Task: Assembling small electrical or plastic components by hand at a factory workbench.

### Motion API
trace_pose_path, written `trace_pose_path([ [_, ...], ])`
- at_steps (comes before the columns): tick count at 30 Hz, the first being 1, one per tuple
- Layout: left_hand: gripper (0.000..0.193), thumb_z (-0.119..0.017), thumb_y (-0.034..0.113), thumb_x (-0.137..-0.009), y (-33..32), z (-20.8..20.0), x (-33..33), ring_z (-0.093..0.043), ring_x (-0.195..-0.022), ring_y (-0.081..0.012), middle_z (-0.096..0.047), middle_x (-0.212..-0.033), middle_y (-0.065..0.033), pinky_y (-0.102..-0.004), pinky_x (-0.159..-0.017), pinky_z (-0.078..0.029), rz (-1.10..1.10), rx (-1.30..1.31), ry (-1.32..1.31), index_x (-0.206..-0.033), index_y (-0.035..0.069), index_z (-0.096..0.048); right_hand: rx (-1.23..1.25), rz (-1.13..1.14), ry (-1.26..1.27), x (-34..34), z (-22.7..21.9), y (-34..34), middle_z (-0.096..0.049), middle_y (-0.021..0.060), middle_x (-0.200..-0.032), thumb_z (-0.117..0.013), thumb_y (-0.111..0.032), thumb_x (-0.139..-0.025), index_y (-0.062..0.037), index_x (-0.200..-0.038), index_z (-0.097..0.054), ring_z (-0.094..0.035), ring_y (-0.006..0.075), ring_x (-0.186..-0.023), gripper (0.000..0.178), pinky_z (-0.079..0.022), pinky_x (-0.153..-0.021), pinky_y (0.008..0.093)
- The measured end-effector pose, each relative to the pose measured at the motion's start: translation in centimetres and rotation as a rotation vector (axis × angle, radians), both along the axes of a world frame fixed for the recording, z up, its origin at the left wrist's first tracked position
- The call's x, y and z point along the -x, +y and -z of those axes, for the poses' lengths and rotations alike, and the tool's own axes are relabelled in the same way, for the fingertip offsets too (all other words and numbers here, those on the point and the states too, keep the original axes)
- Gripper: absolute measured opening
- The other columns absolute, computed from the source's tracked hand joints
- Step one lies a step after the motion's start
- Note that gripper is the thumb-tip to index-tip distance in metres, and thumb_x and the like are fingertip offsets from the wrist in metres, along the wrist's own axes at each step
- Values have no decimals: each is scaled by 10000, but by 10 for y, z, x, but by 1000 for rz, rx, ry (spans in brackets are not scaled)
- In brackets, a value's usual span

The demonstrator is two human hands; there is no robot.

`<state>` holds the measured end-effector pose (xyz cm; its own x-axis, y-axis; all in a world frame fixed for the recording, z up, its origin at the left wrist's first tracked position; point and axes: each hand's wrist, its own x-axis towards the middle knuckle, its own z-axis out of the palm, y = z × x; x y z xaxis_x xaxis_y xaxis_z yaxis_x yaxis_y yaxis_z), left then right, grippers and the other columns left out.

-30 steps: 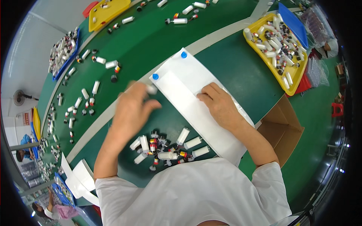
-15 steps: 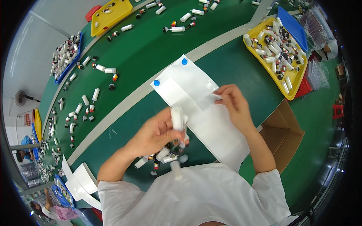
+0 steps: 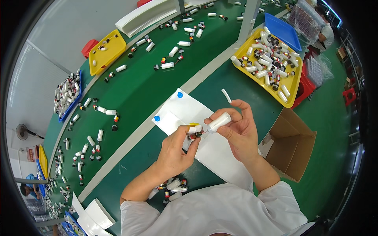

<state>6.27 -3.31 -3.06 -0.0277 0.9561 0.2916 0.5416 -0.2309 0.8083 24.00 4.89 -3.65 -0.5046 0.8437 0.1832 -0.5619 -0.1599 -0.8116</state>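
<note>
Above a white sheet on the green table, the right hand grips a white cylinder; the left hand, close by, pinches a dark-capped piece, perhaps wired to it. At right: a loaded yellow tray, open cardboard box, green floor

1. I have 1 left hand and 1 right hand.
2. 1 white cylinder in my right hand.
3. 2 blue knobs before me.
4. 1 cardboard box to my right.
5. 1 fan, far left.
</note>
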Motion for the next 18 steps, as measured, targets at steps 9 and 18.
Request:
trace_pose_path([
  [9, 299, -633, -32, -885, 5, 17, 18, -673, -919, -172, -670, -1010, -157, -270, -730, -525, 78, 311, -534, -1173, -53, -555, 122, -31, 117, 23, 15, -16, -554, 180, -1198, -612, 37, -913, -53, -1305, -280, -606, 298, -1141, 521, -557, -934, 441],
  [18, 236, -532, -14, -956, 2, 18, 13, -571, -710, -239, -565, -909, -153, -318, -673, -482, 48, 67, -167, -1178, -93, -515, -196, 229, -43, 34, 32, -17, -560, 172, -1172, -589, 66, -918, -84, -1317, -274, -613, 300, -1096, 530, -571, -925, 434],
])
